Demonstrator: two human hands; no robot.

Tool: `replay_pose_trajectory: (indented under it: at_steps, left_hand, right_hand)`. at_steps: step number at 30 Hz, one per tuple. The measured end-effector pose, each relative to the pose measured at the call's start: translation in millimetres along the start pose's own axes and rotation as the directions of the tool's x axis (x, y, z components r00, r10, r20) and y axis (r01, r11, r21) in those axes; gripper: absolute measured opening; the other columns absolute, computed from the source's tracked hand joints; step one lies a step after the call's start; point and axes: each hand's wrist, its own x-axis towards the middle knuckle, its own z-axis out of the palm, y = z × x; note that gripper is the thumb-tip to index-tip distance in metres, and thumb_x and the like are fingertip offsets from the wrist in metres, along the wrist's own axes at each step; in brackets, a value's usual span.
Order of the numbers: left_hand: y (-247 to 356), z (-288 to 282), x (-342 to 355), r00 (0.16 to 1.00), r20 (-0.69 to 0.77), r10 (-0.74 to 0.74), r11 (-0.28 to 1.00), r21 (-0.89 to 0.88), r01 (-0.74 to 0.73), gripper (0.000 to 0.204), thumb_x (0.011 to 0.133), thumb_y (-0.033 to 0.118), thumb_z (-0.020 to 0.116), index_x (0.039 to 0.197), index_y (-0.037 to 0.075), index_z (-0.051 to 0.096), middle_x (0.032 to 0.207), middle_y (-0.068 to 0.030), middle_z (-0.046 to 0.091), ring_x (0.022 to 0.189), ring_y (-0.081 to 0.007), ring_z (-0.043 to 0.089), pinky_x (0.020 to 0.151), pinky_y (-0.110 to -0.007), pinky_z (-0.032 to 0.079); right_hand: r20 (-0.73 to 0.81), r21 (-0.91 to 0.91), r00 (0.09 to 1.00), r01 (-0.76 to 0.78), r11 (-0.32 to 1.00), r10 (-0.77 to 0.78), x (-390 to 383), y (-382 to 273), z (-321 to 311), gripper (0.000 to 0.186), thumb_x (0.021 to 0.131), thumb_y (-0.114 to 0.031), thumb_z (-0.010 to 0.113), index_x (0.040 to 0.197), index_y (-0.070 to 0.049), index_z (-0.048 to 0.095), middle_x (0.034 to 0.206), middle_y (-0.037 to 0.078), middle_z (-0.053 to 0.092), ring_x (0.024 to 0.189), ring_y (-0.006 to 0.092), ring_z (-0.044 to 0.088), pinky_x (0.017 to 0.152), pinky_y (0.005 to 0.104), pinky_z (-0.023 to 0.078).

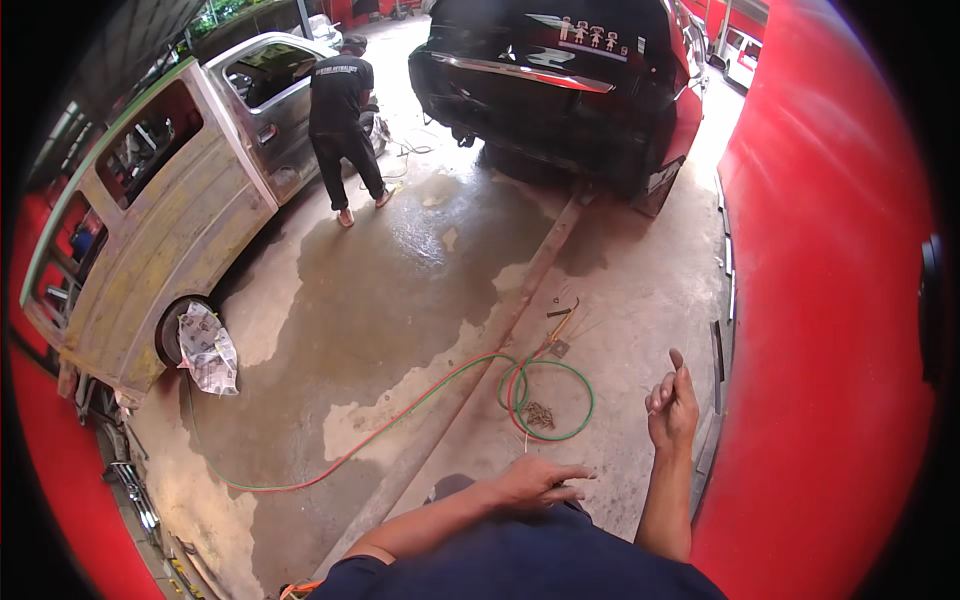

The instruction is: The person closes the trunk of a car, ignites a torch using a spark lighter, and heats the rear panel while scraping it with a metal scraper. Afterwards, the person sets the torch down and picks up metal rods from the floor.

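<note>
In front of my body, my left hand [540, 482] points to the right with its fingers stretched out and apart. I see nothing held in it. My right hand [673, 408] is raised beside the red wall, one finger up and the others partly curled, with no object visible in it. Beyond and between my hands, a coiled green and red twin hose [592, 405] lies on the floor. A torch-like tool [566, 326] appears at its far end. Small brown bits [539, 415] lie in a pile inside the coil.
The shiny red wall [830, 300] stands close on my right. A long floor rail [440, 420] runs toward the black car [560, 90]. At left is a stripped van [170, 230] with paper over its wheel [207, 350]. Another person [340, 110] stands beside it. Wet patches darken the concrete [370, 290].
</note>
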Motion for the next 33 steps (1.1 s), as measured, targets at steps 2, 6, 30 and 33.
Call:
replay_pose_trajectory:
  at_steps: [2, 6, 30, 33]
  left_hand:
    - [-1, -35, 37, 0.981, 0.130, -0.141, 0.987, 0.098, 0.129, 0.044, 0.099, 0.034, 0.065, 0.140, 0.019, 0.061, 0.096, -0.0190, 0.071, 0.084, -0.0385, 0.069, 0.075, -0.045, 0.054]
    - [-47, -87, 91, 0.942, 0.041, -0.333, 0.940, -0.060, 0.335, 0.044, 0.102, 0.030, 0.060, 0.146, 0.026, 0.057, 0.097, -0.0206, 0.071, 0.083, -0.0319, 0.071, 0.076, -0.039, 0.054]
    - [-328, -433, 293, 0.776, -0.265, -0.572, 0.738, -0.580, 0.346, 0.025, 0.106, 0.024, 0.057, 0.121, 0.010, 0.071, 0.064, 0.0034, 0.052, 0.057, -0.0033, 0.047, 0.053, -0.026, 0.040]
    - [-376, -469, 293, 0.666, -0.431, -0.609, 0.764, -0.544, 0.347, 0.026, 0.105, 0.026, 0.058, 0.120, 0.009, 0.071, 0.064, 0.0033, 0.054, 0.059, -0.0029, 0.050, 0.054, -0.025, 0.042]
  right_hand:
    - [0.101, -0.051, 0.994, 0.041, 0.998, -0.036, 55, -10, 23, 0.047, 0.111, -0.032, 0.044, 0.147, -0.002, 0.042, 0.065, -0.002, 0.048, 0.049, 0.0099, 0.048, 0.047, 0.0252, 0.042]
    - [0.107, -0.076, 0.988, 0.124, 0.989, -0.115, 145, -1, 66, 0.045, 0.111, -0.030, 0.043, 0.147, -0.003, 0.043, 0.065, -0.002, 0.049, 0.048, 0.0109, 0.049, 0.047, 0.0249, 0.045]
    - [0.285, -0.312, 0.958, 0.120, 0.943, -0.027, 599, 143, 330, 0.040, 0.111, -0.032, 0.044, 0.139, -0.004, 0.051, 0.084, 0.005, 0.064, 0.065, 0.0154, 0.064, 0.057, 0.0274, 0.052]
    - [0.353, -0.446, 0.918, -0.005, 0.895, 0.181, 660, 185, 366, 0.048, 0.109, -0.037, 0.046, 0.145, -0.004, 0.048, 0.101, 0.010, 0.070, 0.082, 0.0208, 0.071, 0.067, 0.0304, 0.056]
